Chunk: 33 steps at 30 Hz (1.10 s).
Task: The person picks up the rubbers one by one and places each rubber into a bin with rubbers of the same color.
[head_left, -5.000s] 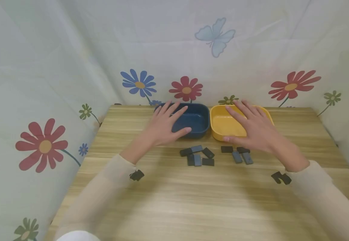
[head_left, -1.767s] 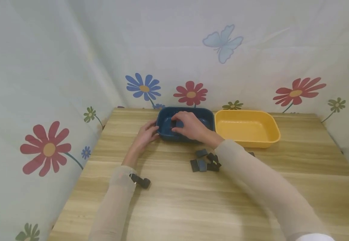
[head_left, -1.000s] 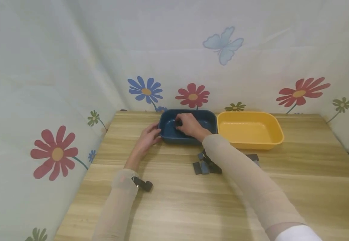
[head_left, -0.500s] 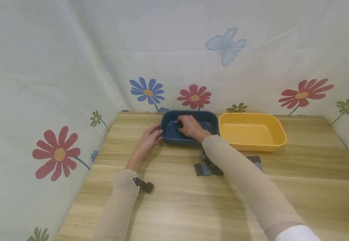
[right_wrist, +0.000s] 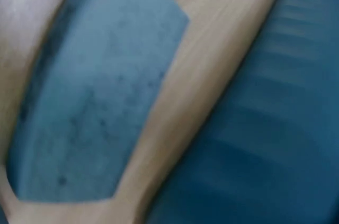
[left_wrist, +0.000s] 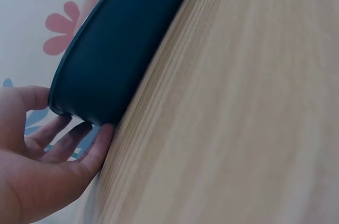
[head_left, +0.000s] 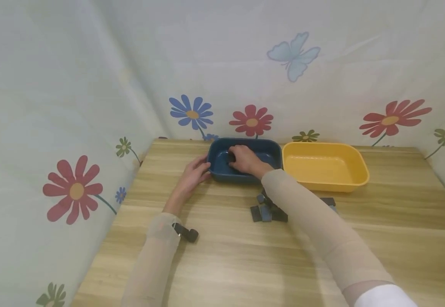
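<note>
My left hand [head_left: 192, 179] holds the left end of the dark blue bin [head_left: 222, 174]. In the left wrist view, its bent fingers [left_wrist: 98, 150] touch the bin's outer wall, with one digit at the rim. My right hand [head_left: 245, 160] reaches inside the same bin, thumb and fingers pinched around a small dark tile [head_left: 232, 157], mostly hidden. Below the right forearm lies a group of flat black and blue-grey tiles [head_left: 266, 213], partly covered by the wrist strap. The right wrist view shows one blue-grey tile [right_wrist: 100, 91] close up on the tabletop.
A yellow bin [head_left: 324, 168] stands against the blue bin's right side. More tiles [head_left: 327, 201] lie in front of it, partly behind the right sleeve. The wooden table [head_left: 222, 264] backs onto a flower-printed curtain [head_left: 215, 64].
From spread above both bins, my hands have gone to the blue one: left at its end, right inside with a tile. Over the last second both stay nearly still; the view shifts slightly.
</note>
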### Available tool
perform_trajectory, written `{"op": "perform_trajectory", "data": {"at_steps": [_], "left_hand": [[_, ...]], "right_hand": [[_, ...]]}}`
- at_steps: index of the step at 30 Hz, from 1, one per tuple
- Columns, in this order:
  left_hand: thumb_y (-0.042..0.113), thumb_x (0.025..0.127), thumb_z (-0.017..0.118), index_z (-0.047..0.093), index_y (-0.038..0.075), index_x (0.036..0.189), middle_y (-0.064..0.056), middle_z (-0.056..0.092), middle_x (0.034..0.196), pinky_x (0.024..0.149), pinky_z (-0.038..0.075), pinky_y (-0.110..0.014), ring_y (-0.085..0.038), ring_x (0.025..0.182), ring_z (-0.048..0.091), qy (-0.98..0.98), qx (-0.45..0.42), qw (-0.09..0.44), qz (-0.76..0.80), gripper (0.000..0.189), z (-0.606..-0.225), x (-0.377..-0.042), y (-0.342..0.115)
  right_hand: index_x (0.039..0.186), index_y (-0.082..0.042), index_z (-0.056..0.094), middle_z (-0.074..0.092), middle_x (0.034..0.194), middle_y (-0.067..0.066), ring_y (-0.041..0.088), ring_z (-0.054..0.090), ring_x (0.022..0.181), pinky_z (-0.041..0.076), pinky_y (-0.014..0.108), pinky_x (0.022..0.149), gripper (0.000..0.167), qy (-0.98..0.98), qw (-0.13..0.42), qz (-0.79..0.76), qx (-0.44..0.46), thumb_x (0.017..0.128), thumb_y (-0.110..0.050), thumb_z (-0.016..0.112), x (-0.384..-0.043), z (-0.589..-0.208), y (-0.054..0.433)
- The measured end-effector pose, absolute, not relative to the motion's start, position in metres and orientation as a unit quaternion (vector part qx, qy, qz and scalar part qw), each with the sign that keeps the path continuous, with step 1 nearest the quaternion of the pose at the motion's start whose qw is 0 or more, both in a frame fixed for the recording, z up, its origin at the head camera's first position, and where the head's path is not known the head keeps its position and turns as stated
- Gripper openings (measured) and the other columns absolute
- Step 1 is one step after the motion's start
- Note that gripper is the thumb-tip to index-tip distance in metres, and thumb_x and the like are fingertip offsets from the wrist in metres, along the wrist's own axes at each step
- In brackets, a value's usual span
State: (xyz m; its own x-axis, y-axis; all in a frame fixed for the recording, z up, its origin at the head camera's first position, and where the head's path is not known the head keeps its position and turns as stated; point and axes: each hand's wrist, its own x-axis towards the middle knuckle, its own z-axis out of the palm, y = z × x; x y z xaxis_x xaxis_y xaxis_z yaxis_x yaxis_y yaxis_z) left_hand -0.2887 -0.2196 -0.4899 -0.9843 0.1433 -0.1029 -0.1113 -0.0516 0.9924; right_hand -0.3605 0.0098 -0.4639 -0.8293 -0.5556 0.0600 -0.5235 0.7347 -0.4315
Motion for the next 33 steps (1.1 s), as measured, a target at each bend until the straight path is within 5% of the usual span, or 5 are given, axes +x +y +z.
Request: {"op": "perform_trajectory", "data": {"at_steps": [8, 24, 33], "left_hand": [[0.013, 0.111, 0.055, 0.042, 0.006, 0.161, -0.018, 0.045, 0.162, 0.112, 0.051, -0.042, -0.033, 0.143, 0.052, 0.683, 0.006, 0.093, 0.725, 0.052, -0.489, -0.291, -0.220], [0.013, 0.111, 0.054, 0.041, 0.006, 0.161, -0.018, 0.044, 0.163, 0.112, 0.051, -0.042, -0.033, 0.143, 0.052, 0.683, 0.010, 0.097, 0.724, 0.053, -0.493, -0.290, -0.220], [0.012, 0.111, 0.054, 0.041, 0.005, 0.161, -0.019, 0.043, 0.164, 0.112, 0.051, -0.042, -0.033, 0.144, 0.051, 0.679, 0.014, 0.090, 0.729, 0.052, -0.491, -0.291, -0.219]], "right_hand": [[0.149, 0.000, 0.056, 0.062, 0.145, 0.019, 0.034, 0.056, 0.137, 0.043, 0.045, 0.119, 0.062, 0.918, 0.067, -0.221, -0.323, 0.097, -0.025, 0.079, -0.354, -0.445, 0.026], [0.118, -0.004, 0.076, 0.073, 0.115, 0.009, 0.026, 0.068, 0.112, 0.054, 0.044, 0.104, 0.029, 0.865, -0.004, -0.275, -0.419, 0.095, -0.021, 0.082, -0.261, -0.406, 0.069], [0.121, -0.006, 0.075, 0.071, 0.115, 0.006, 0.021, 0.063, 0.107, 0.059, 0.038, 0.092, 0.032, 0.861, 0.024, -0.215, -0.459, 0.093, -0.021, 0.084, -0.219, -0.431, 0.096]]}}
